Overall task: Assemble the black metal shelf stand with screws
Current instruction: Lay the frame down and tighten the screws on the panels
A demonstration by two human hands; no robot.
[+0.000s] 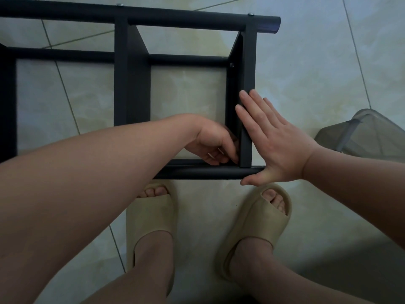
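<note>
Glossy marbled floor tiles point(306, 84). Matte black shelf stand point(120, 73), round tubes, flat bars. Flat right hand point(278, 145), fingers point(252, 106) straight on a bar; left hand point(212, 141) curled at its corner, grip unclear.

The fingertips of the left hand point(210, 143) were tucked behind the upright bar point(248, 62) at the near corner; whether they pinched anything could not be told. The shelf stand point(131, 80) ran off the left edge, its near tube point(208, 173) partly hidden under the left forearm point(109, 161). A grey container point(372, 132) was cut by the right edge
</note>
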